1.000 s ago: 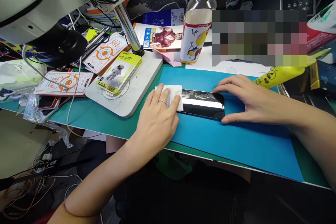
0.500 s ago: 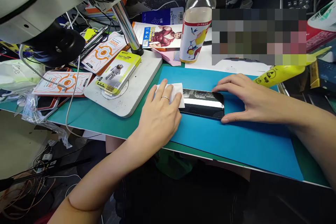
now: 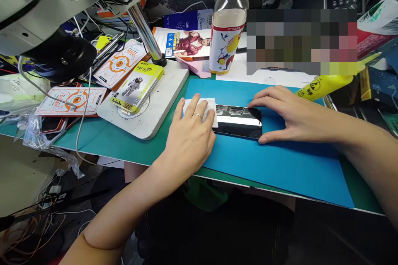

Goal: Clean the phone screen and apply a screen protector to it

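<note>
A black phone lies flat on the blue mat, its glossy face reflecting light. My left hand presses a white wipe onto the phone's left end, fingers flat and close together, a ring on one finger. My right hand steadies the phone's right end, with fingers along its far edge and the thumb at its near corner.
A microscope on a white base stands at the left, with battery packs on and around it. A drink bottle stands behind the mat. A yellow bottle lies at the right. Cables hang off the table's left edge.
My left hand has slid the wipe slightly along the phone's left end. The right hand keeps its hold. The view shifted a little.
</note>
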`<state>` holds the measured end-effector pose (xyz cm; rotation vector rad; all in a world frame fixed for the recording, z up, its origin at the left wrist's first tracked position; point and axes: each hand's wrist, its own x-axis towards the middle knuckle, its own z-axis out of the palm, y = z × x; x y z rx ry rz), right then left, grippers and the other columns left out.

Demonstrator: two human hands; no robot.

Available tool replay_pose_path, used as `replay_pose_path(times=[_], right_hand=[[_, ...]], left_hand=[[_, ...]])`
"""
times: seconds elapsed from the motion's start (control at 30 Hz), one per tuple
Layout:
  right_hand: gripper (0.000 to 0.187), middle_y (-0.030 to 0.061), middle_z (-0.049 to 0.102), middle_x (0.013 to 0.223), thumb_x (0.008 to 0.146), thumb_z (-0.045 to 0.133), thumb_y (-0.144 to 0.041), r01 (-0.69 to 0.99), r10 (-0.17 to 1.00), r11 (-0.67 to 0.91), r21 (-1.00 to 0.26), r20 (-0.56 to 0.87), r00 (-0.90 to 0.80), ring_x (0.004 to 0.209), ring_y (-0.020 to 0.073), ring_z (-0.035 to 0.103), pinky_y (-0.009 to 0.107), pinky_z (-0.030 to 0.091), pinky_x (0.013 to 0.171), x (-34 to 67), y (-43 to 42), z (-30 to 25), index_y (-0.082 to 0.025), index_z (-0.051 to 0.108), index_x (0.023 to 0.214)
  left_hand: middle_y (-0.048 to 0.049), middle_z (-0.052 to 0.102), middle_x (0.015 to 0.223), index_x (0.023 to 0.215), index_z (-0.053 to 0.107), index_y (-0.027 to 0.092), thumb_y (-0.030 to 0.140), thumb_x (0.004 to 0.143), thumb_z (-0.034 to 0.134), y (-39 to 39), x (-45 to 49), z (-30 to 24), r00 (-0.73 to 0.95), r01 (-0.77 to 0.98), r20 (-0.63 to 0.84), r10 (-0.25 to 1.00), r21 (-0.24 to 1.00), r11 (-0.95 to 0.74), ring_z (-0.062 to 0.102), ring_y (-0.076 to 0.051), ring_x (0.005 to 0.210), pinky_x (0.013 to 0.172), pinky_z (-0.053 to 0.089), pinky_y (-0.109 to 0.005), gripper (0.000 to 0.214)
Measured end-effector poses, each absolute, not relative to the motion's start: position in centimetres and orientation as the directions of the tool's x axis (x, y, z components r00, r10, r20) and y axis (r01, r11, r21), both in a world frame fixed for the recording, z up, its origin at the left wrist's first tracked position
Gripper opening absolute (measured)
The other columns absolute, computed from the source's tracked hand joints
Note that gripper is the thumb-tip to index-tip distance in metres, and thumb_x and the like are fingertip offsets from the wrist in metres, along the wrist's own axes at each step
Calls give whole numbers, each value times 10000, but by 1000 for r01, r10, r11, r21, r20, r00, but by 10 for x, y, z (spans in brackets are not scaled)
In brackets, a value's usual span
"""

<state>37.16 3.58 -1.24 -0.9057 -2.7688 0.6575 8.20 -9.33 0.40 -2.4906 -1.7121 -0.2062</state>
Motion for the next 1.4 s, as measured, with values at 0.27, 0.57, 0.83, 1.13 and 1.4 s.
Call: replay_pose_path(times=[0.27, 0.57, 0.83, 1.13, 1.4], right_hand=[[919, 187, 659, 1362, 707, 794, -868, 531, 592, 724, -441, 2, -806, 1265, 496, 616, 685, 539, 1068, 374, 38, -16, -274, 690, 1400], [832, 155, 667, 1348, 712, 805, -845, 529, 598, 724, -443, 21, -801, 1252, 486, 628, 692, 557, 1065, 371, 36, -12, -325, 703, 1354], [864, 184, 657, 1352, 723, 789, -857, 532, 593, 723, -441, 0, -805, 1254, 506, 620, 727, 553, 1076, 368, 35, -9, -286, 699, 1366], [888, 193, 669, 1315, 720, 768, -882, 520, 593, 729, -445, 31, -805, 1247, 473, 625, 656, 530, 1104, 367, 35, -10, -238, 731, 1331], [818, 191, 669, 1312, 791, 765, -831, 472, 545, 777, -417, 71, -835, 1251, 436, 620, 632, 540, 1089, 369, 35, -11, -240, 687, 1352]], left_hand=[[-145, 671, 1563, 1449, 687, 113, 174, 1098, 422, -106, 66, 4, 355, 932, 192, 915, 7, -363, 526, -389, 1570, 1333, 344, -712, 444], [-153, 661, 1568, 1374, 733, 120, 167, 1085, 443, -83, 73, 5, 386, 921, 162, 908, -7, -390, 494, -406, 1590, 1326, 359, -710, 412], [-149, 704, 1511, 1387, 730, 66, 118, 1060, 423, -105, 65, 0, 403, 905, 234, 885, 44, -424, 654, -311, 1461, 1289, 497, -548, 452], [-166, 562, 1643, 1541, 609, 40, 210, 1020, 487, -98, 82, -14, 339, 912, 209, 917, 167, -375, 566, -314, 1547, 1311, 476, -506, 561], [-198, 425, 1745, 1629, 477, -6, 369, 1016, 522, -98, 120, -16, 366, 889, 136, 921, 243, -389, 415, -353, 1647, 1364, 369, -519, 720]])
